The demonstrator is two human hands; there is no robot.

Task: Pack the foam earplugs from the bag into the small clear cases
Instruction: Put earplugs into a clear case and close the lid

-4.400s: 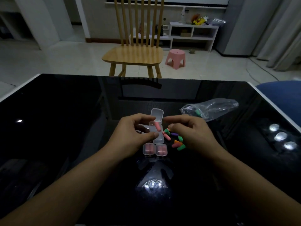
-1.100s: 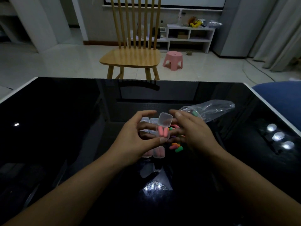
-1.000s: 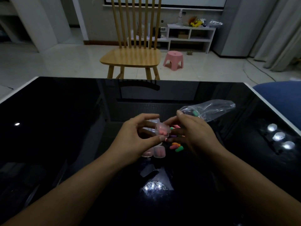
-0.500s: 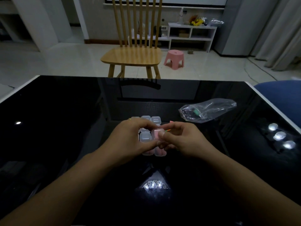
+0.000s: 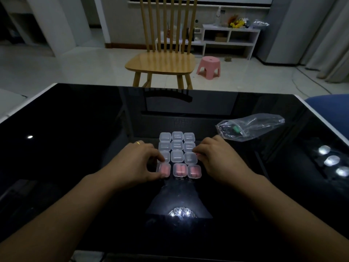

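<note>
Several small clear cases lie shut in a tight grid on the black glass table. The three in the nearest row each hold pink foam earplugs. My left hand pinches the left filled case between thumb and forefinger as it rests on the table. My right hand lies palm down beside the grid's right edge, fingers curled. A sliver of pink shows at its fingertips, and it hides the loose earplugs. The clear plastic bag lies to the right with a green earplug inside.
A wooden chair stands beyond the table's far edge, with a pink stool and a white shelf behind it. A blue seat sits off the right corner. Lamp reflections glare on the glass near me and at the right.
The lid of the case held in both hands was shut, and the case came down into the near row at the left. My right hand let go and moved right, over the loose earplugs.
</note>
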